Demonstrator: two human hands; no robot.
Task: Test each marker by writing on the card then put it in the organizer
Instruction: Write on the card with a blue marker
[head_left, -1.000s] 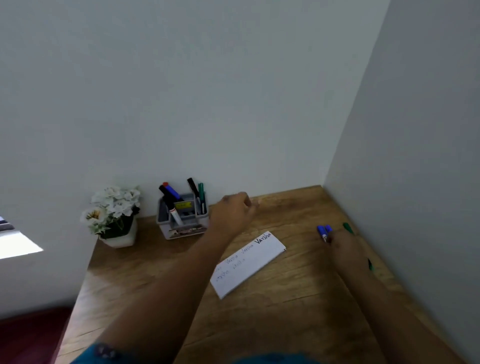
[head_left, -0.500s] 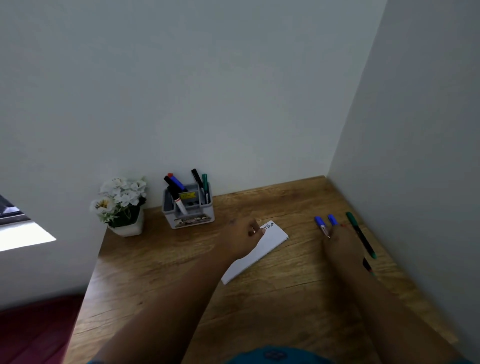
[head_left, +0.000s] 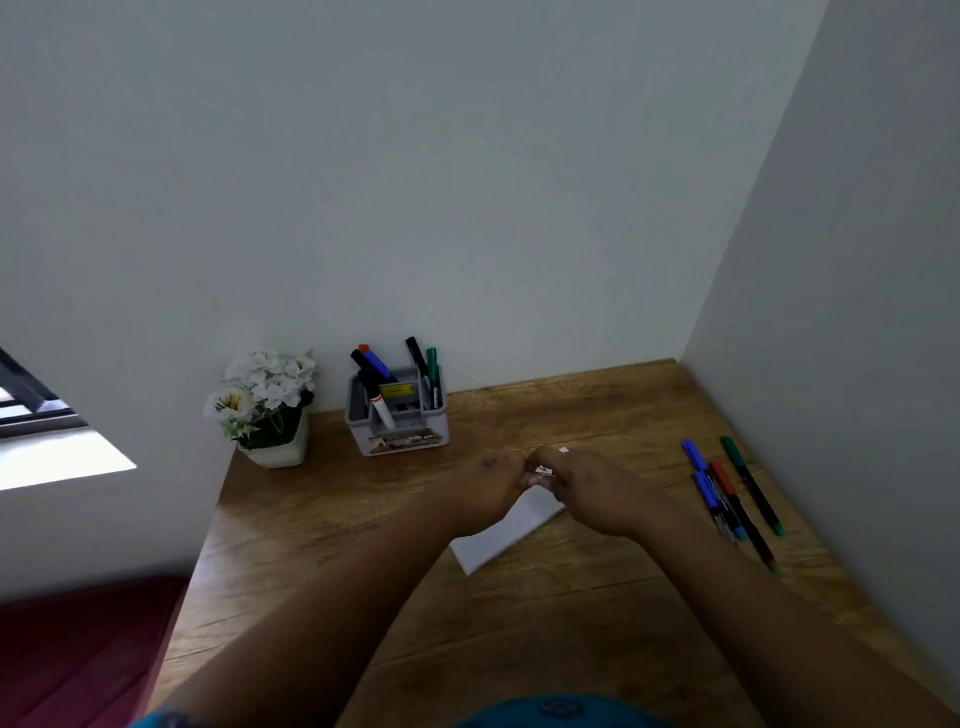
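Grip unclear: both hands, left (head_left: 485, 486) and right (head_left: 592, 491), meet over the card (head_left: 501, 540) (fingers hidden).

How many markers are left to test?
Several markers already stand in the organizer. Both hands, left hand and right hand, are on the card, holding no marker. About four markers still lie on the table near the right wall.

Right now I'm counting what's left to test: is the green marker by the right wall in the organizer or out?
Out. The green marker lies flat on the desk near the right wall, far from the organizer.
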